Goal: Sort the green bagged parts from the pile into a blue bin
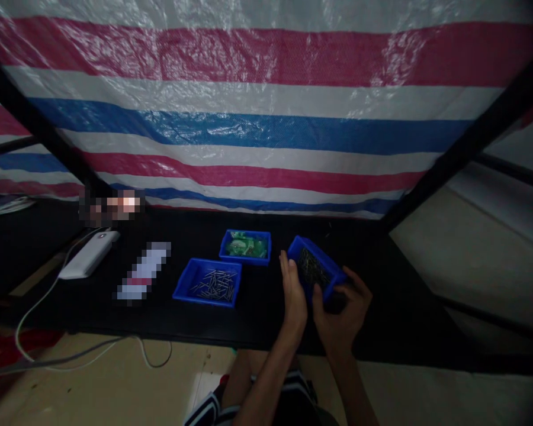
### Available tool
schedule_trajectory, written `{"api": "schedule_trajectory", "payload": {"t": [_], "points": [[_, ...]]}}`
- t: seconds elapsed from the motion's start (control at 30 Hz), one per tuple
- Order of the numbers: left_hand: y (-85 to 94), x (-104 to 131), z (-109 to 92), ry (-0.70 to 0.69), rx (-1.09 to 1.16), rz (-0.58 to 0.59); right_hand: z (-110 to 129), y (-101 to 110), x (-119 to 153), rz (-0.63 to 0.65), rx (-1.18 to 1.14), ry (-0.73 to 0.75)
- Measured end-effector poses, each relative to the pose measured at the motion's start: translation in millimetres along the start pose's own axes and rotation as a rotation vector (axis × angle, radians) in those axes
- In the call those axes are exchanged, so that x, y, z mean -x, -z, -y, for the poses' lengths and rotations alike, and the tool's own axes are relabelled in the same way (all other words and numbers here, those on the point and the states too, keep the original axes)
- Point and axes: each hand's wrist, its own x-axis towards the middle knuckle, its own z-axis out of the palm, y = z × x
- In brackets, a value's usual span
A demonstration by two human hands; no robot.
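Two bare forearms (272,374) reach up from a lap in dark, white-striped clothing (299,399) toward a black table (404,296), where three blue trays are set out before a striped plastic sheet (266,133). At far left, one pale cable (20,337) hangs past the near edge, close to one white box (89,254); two pixelated patches, one behind the box and one to its right, cannot be made out. Next comes the nail tray (184,289), filled with silver nails (217,285) too many to count, heaped toward its right side. Just behind and to the right sits the green tray (244,260), its green contents (244,242) unclear. Bare tabletop separates these two from the third, the dark-nail tray (322,254), at right of center and turned diagonally, deep-sided, its dark, thin nails (311,266) crowded too thickly to count. Against its left side stands the left hand (294,299), fingers straight and close together; the right hand (342,319) grips the near corner, thumb at the near rim, fingers curled around the right end. Whether the tray is raised off the table cannot be told. Open black surface runs right of the hands to the table's slanting edge, below one black post (462,139).
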Motion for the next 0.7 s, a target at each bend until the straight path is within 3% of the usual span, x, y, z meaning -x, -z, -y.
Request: {"api": "schedule_trajectory", "payload": {"t": [0.13, 0.5, 0.7], "points": [[-6.2, -9.3, 8.2, 0.059, 0.226, 0.001, -0.9, -0.8, 0.9, 0.027, 0.008, 0.093], [-1.4, -11.4, 6.6, 0.057, 0.258, -0.061, -0.4, -0.1, 2.3, 0.148, 0.017, -0.101], [1.8, -9.8, 5.7, 0.077, 0.372, -0.071, -4.6, 4.1, 8.8, 0.196, 0.066, 0.21]]}}
